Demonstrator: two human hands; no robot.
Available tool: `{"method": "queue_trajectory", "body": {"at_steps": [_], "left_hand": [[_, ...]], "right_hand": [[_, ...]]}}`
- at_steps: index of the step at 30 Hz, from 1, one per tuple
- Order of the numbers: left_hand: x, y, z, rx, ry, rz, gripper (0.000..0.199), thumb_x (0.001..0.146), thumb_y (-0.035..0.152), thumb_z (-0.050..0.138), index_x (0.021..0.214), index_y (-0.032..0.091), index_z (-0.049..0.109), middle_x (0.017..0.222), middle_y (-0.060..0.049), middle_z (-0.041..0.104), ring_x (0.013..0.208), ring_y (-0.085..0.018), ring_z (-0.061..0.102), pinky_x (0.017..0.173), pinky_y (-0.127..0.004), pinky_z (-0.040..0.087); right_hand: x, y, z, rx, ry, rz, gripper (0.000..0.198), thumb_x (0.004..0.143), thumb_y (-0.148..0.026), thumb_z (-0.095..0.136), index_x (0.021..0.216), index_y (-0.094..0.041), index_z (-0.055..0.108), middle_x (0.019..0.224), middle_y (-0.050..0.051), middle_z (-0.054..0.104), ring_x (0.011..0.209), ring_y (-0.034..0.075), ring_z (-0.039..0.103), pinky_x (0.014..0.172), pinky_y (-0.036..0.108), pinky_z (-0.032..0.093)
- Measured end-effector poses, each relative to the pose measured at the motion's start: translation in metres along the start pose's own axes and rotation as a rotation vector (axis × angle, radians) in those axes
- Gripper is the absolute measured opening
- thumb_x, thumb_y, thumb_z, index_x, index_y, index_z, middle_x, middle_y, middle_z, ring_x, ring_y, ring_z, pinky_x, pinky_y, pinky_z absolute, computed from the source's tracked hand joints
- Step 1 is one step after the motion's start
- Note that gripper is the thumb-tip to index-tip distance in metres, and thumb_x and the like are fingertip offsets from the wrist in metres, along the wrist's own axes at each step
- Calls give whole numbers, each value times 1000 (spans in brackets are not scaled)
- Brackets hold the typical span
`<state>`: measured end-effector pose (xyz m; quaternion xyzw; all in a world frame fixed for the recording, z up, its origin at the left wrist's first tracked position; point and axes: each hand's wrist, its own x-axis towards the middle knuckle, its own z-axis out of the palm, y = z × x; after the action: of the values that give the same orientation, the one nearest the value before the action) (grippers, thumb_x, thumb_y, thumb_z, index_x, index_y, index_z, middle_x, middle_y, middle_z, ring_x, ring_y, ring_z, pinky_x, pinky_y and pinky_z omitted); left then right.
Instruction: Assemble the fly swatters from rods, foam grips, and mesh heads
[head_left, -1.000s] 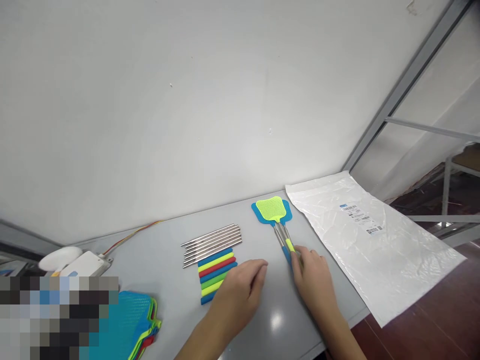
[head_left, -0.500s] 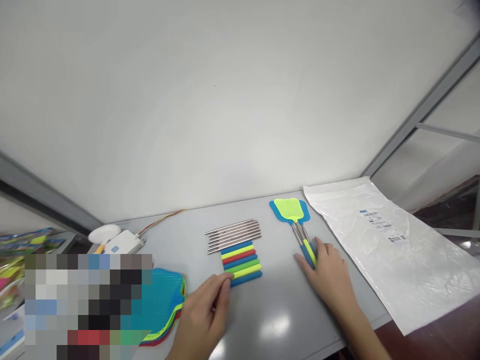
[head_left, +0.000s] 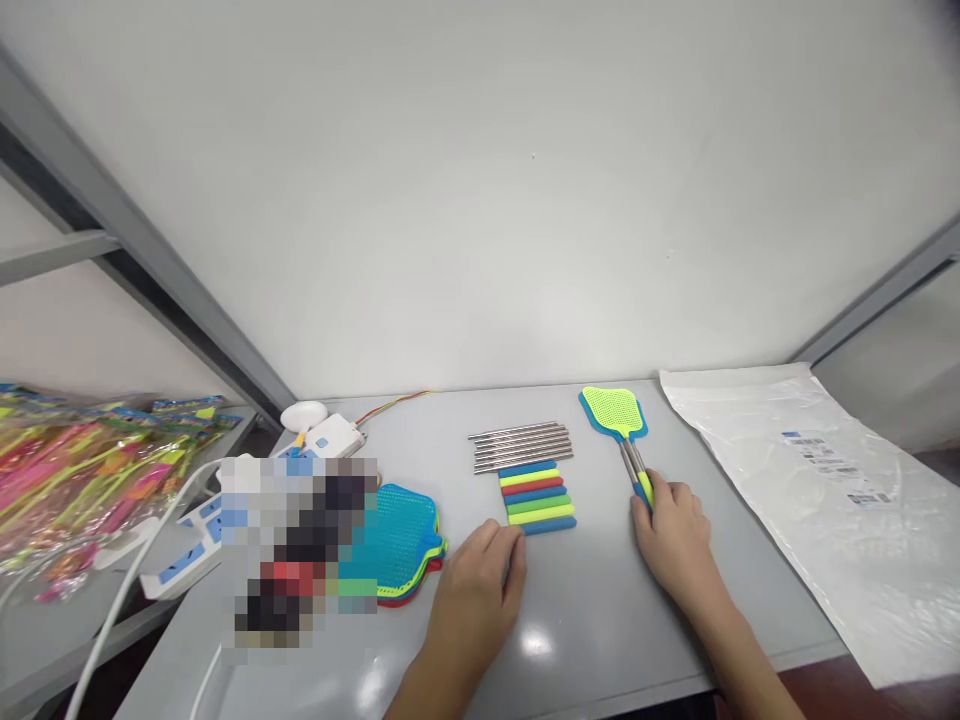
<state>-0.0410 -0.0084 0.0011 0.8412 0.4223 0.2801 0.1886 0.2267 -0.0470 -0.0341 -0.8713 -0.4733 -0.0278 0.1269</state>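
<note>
On the right of the table, my right hand (head_left: 675, 525) closes round the handle ends of fly swatters (head_left: 616, 412): a yellow-green head lies over blue, with metal shafts. My left hand (head_left: 480, 575) is curled on the table by the left end of the lowest blue handle grip; its fingertips are partly hidden, so I cannot tell what they hold. Loose handle grips (head_left: 536, 497) in blue, yellow, red and green lie side by side. Just behind them is a row of metal rods (head_left: 521, 447). Left of my left hand sits a stack of swatter heads (head_left: 397, 540), blue on top.
A large white plastic mailer bag (head_left: 795, 540) covers the right end. At left are a power strip (head_left: 180, 570), a white box (head_left: 334, 437) with wires, and a blurred-out patch. Bagged colourful goods (head_left: 97, 470) fill a shelf farther left.
The view has swung left, so the table things appear farther right. My left hand has drawn slightly back from the yellow and blue grips; my right hand stays at the swatter handles.
</note>
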Motion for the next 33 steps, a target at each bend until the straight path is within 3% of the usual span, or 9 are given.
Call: {"method": "queue_trajectory", "body": {"at_steps": [6,12,17,24,29,33], "left_hand": [[1,1,1,88,-26,2,19,94,21,43,91,22,62,82,-3,53,79,-18,54,66,-28,45],[3,-2,2,79,-87,16,17,94,23,43,92,23,60,84,-3,52,78,-19,54,65,-30,46],[6,-7,7,49,-53,56,16,95,23,43,97,22,59,88,-5,53,82,-20,56,70,-31,47],[6,-14,7,55,16,111,15,94,23,48,104,22,58,90,-6,55,83,-20,58,72,-31,47],[13,19,21,62,8,190,14,92,20,50,103,21,58,88,-5,56,78,-18,57,69,-29,49],[35,70,56,57,-246,222,16,91,23,53,106,21,58,95,-7,59,84,-22,58,70,-34,52]], "right_hand": [[-4,-11,-5,30,-41,50,50,93,-42,31,133,-16,46,109,15,53,101,33,49,81,47,39],[-3,-17,-7,42,10,39,51,94,-39,28,140,-23,42,122,15,49,108,34,46,83,51,39],[0,-18,-14,59,-4,37,50,95,-42,28,139,-25,45,135,14,45,117,35,42,88,53,37],[14,2,-22,188,-28,-54,48,96,-44,31,137,-26,48,132,13,50,118,32,45,92,53,38],[32,31,-30,432,-82,2,45,96,-40,32,126,-18,56,116,14,61,108,27,57,86,40,46],[45,43,-38,511,-238,-4,35,93,-43,39,109,-21,63,89,6,70,80,22,66,67,32,47]]}}
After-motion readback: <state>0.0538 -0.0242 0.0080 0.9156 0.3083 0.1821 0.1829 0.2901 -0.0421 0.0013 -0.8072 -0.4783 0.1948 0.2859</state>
